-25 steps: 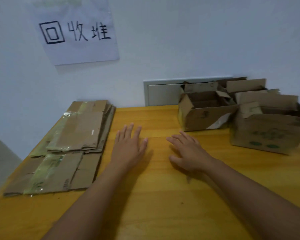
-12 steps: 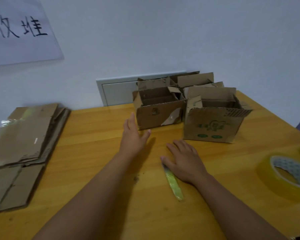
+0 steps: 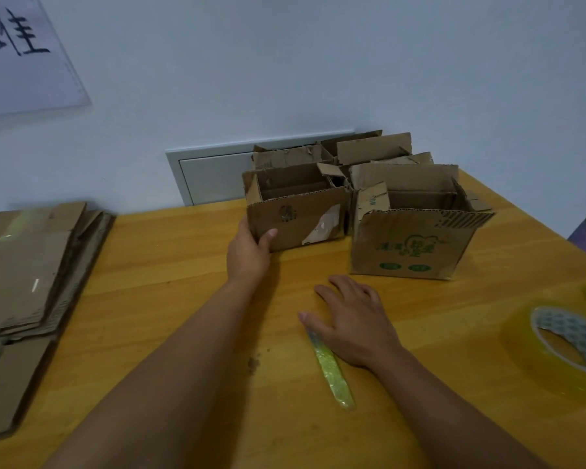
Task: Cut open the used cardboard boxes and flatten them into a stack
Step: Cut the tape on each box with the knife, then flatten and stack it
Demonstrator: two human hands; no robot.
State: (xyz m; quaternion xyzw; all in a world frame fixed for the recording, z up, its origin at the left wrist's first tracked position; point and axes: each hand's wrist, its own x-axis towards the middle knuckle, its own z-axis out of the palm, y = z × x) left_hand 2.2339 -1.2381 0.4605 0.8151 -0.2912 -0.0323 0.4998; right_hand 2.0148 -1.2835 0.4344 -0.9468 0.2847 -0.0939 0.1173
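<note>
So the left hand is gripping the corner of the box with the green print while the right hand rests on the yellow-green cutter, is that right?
Not quite: the head view shows the left hand gripping the corner of the plain box, not the green-printed box. The right hand does rest on the yellow-green cutter.

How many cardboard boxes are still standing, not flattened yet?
4, maybe more hidden behind: the plain box held by the left hand, the green-printed box beside it, and two back boxes against the wall.

Setting reads as a plain indoor sorting corner: wooden table against a bare white wall, handwritten paper sign far left, flattened cardboard left, open boxes far right.
</note>
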